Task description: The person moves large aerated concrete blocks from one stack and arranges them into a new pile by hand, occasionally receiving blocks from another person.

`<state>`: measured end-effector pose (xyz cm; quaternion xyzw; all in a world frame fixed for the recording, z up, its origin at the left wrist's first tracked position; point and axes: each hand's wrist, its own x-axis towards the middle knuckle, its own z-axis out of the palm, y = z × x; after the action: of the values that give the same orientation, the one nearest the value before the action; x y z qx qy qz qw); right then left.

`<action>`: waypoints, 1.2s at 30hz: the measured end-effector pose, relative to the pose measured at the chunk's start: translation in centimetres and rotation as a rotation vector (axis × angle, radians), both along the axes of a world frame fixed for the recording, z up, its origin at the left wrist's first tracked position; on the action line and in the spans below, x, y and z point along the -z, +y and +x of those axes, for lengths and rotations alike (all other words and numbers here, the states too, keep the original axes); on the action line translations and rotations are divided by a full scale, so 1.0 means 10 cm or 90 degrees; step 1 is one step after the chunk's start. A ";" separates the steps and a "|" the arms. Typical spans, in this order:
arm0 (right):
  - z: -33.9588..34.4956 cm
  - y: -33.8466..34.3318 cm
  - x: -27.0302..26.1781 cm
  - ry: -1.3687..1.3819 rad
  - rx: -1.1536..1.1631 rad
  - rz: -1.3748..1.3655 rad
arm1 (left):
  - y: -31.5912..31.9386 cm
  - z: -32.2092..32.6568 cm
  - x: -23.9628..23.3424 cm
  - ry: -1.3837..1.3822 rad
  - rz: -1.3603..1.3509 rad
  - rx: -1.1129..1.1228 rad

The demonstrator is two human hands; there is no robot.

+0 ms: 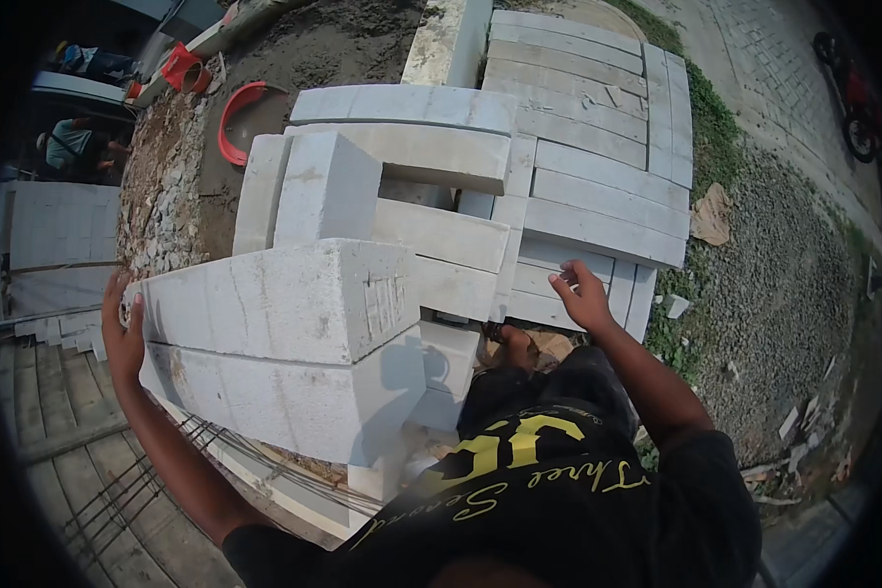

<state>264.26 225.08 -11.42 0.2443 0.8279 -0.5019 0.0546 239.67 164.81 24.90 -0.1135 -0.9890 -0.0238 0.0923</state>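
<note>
My left hand (124,331) lies against the far left end of the upper large white lightweight concrete block (242,309), its fingers spread along the edge. Directly below that block is a second one (279,397) of similar size. My right hand (581,290) hangs in the air with bent fingers and holds nothing, over the lower part of a stack of white blocks (595,228). Between my hands, more blocks (441,228) lie crosswise with gaps among them. An upright-looking block (327,187) stands behind the upper large one.
A red tub (229,121) lies in grey wet-looking ground at the back. Red buckets (187,70) and two people (73,143) are at the far left. Steel rebar (132,489) runs at lower left. Gravel (779,316) and a motorcycle (856,103) are to the right.
</note>
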 end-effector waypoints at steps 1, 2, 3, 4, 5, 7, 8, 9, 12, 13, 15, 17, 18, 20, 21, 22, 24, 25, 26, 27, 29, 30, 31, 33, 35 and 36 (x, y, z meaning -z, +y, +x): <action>0.36 0.32 0.28 -0.108 -0.033 0.058 | 0.33 0.20 -0.08 0.034 0.018 0.018; 0.84 0.66 0.71 -0.186 -0.071 0.119 | 0.69 0.45 -0.16 0.067 0.040 0.039; 1.17 0.89 0.86 -0.286 -0.099 0.159 | 1.04 0.77 -0.24 0.095 0.046 0.067; 1.52 1.11 0.95 -0.388 -0.124 0.200 | 1.40 1.07 -0.24 0.123 0.057 0.098; 1.87 1.32 1.15 -0.446 -0.098 0.193 | 1.76 1.36 -0.20 0.120 0.057 0.103; 2.50 1.66 1.55 -0.504 -0.070 0.184 | 2.41 1.91 -0.09 0.177 0.154 0.268; 2.93 1.90 1.66 -0.525 -0.007 0.201 | 2.69 2.05 0.14 0.189 0.201 0.292; 3.18 2.00 1.71 -0.535 0.032 0.204 | 2.90 2.28 0.27 0.207 0.222 0.302; 3.49 2.27 1.77 -0.494 0.076 0.197 | 3.51 2.84 0.82 0.172 0.292 0.268; 3.57 2.43 1.80 -0.472 0.122 0.188 | 3.76 3.00 1.05 0.088 0.300 0.244; 3.50 2.49 1.66 -0.429 0.130 0.137 | 4.03 3.41 1.38 -0.067 0.267 0.176; 3.51 2.66 1.57 -0.427 0.075 0.105 | 4.26 3.74 1.72 -0.138 0.250 0.140; 3.56 2.81 1.56 -0.448 0.065 0.106 | 4.38 3.88 1.86 -0.207 0.274 0.119; 3.48 2.93 1.47 -0.459 -0.004 0.155 | 4.44 4.12 1.99 -0.262 0.288 0.079; 3.44 3.00 1.43 -0.478 -0.060 0.208 | 4.45 4.25 2.04 -0.283 0.278 0.072; 3.41 3.08 1.42 -0.471 -0.069 0.209 | 4.46 4.36 2.08 -0.306 0.268 0.067; 3.27 3.19 1.40 -0.473 -0.100 0.222 | 4.40 4.53 2.16 -0.296 0.254 0.047; 3.17 3.16 1.39 -0.465 -0.110 0.219 | 4.36 4.59 2.19 -0.293 0.241 0.036; 3.06 3.09 1.40 -0.480 -0.110 0.210 | 4.31 4.64 2.21 -0.287 0.235 0.027; 2.96 3.03 1.40 -0.495 -0.110 0.201 | 4.28 4.67 2.22 -0.297 0.229 0.003; 2.84 3.08 1.59 -0.487 -0.107 0.196 | 4.35 4.55 2.35 -0.308 0.230 -0.007; 2.77 3.05 1.69 -0.462 -0.132 0.194 | 4.37 4.47 2.45 -0.316 0.243 -0.009; 2.64 2.94 1.69 -0.435 -0.164 0.187 | 4.36 4.38 2.50 -0.323 0.249 -0.018; 2.38 2.73 1.71 -0.436 -0.189 0.183 | 4.35 4.14 2.61 -0.322 0.238 -0.022; 2.13 2.59 1.74 -0.423 -0.231 0.237 | 4.41 3.82 2.78 -0.324 0.231 -0.018; 2.01 2.57 1.81 -0.430 -0.231 0.202 | 4.44 3.61 2.88 -0.320 0.226 -0.028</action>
<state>284.38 250.75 -29.51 0.2506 0.8603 -0.2420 0.3722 275.79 209.24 -3.88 -0.0644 -0.9634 -0.2214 -0.1364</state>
